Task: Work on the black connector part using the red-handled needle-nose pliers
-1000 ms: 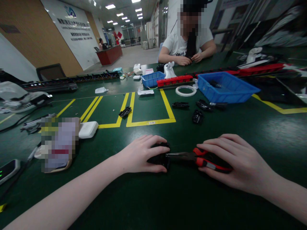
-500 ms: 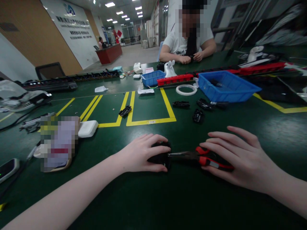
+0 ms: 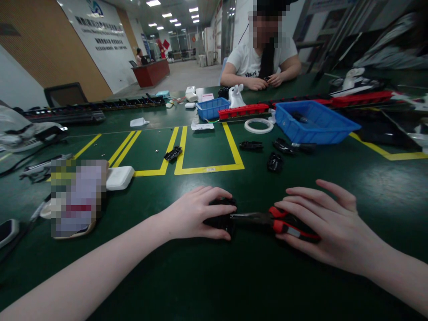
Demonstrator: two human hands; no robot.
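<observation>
Red-and-black handles on the pliers (image 3: 287,225), dark grey nose, and the black part (image 3: 222,219) is plain, no markings. Dark green table (image 3: 234,276) carries yellow lines (image 3: 207,169). Bright blue bin (image 3: 317,136), red strip (image 3: 244,111), white ring (image 3: 258,126).

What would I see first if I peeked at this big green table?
Right up front, the left hand grips a black part, and the right hand lies open over red-handled pliers whose tips point at that part. Behind them, bright yellow tape lines box off the green table, with a big blue bin to the right. At the far side another person sits.
</observation>
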